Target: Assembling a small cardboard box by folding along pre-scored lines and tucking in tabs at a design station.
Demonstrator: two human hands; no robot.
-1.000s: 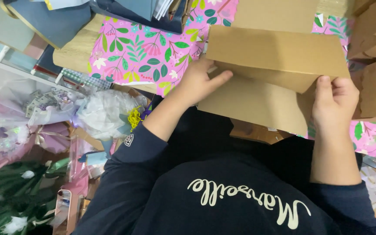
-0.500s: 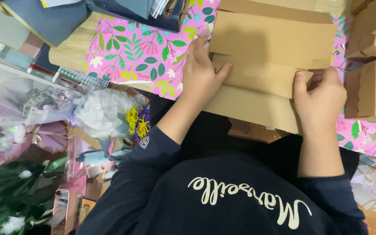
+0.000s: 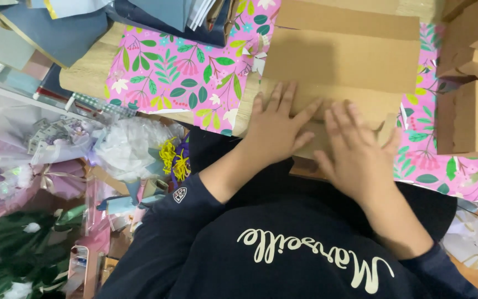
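A flat brown cardboard sheet (image 3: 343, 61) with fold creases lies on pink floral wrapping paper (image 3: 183, 72) at the table's near edge. My left hand (image 3: 276, 126) lies palm down on the near part of the cardboard, fingers spread. Right beside it, my right hand (image 3: 355, 155) also presses flat on the cardboard's near edge, fingers apart. Neither hand grips anything. Dark navy sleeves cover both arms.
Brown cardboard boxes (image 3: 471, 113) stand at the right. Dark blue and grey paper sheets (image 3: 56, 27) are stacked at the top left. Wrapped bouquets (image 3: 133, 147) with white and yellow flowers and pink paper crowd the floor at the left.
The cardboard flap, held up a second ago, has been folded down flat. Both hands moved from gripping its edges to pressing side by side on its near part.
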